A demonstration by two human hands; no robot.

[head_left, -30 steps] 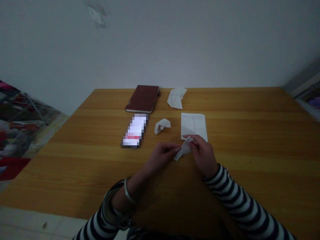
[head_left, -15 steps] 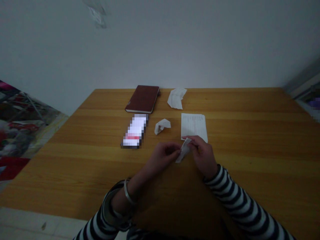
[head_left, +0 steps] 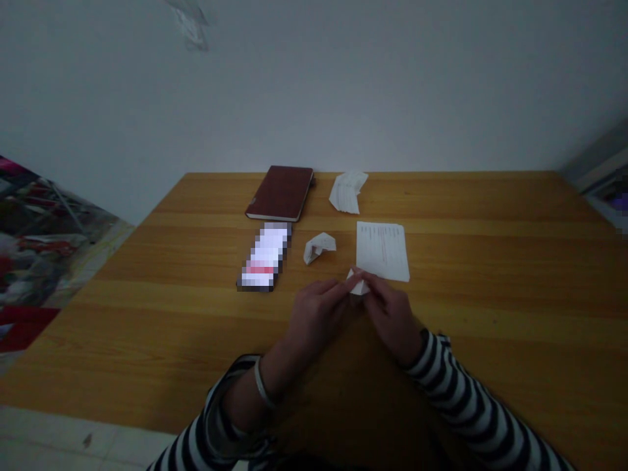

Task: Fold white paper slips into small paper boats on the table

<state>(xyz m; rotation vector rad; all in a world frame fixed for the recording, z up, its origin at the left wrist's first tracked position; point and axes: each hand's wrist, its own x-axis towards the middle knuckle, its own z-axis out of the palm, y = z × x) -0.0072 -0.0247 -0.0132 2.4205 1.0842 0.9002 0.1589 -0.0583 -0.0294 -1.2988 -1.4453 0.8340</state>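
Observation:
Between my two hands is a small folded piece of white paper point(head_left: 360, 288), held above the table. My left hand point(head_left: 318, 313) pinches it from the left, with the fingers closed. From the other side my right hand point(head_left: 392, 315) grips it, its fingertips almost meeting those of the left. The fingers cover part of the paper. Just beyond my right hand lies a sheet of lined paper point(head_left: 383, 252) with writing on it. A folded paper shape point(head_left: 320, 247) rests on the table ahead of my left hand.
A phone point(head_left: 265, 256) with a lit, blurred screen lies left of the folded shape. Behind it is a brown notebook point(head_left: 281, 193). A stack of pleated paper slips point(head_left: 347, 193) sits near the back edge of the wooden table point(head_left: 490, 261), against a wall.
The held paper has turned from an upright slanting strip to a flatter, wider shape. My left hand has rotated and both hands' fingertips have come closer together.

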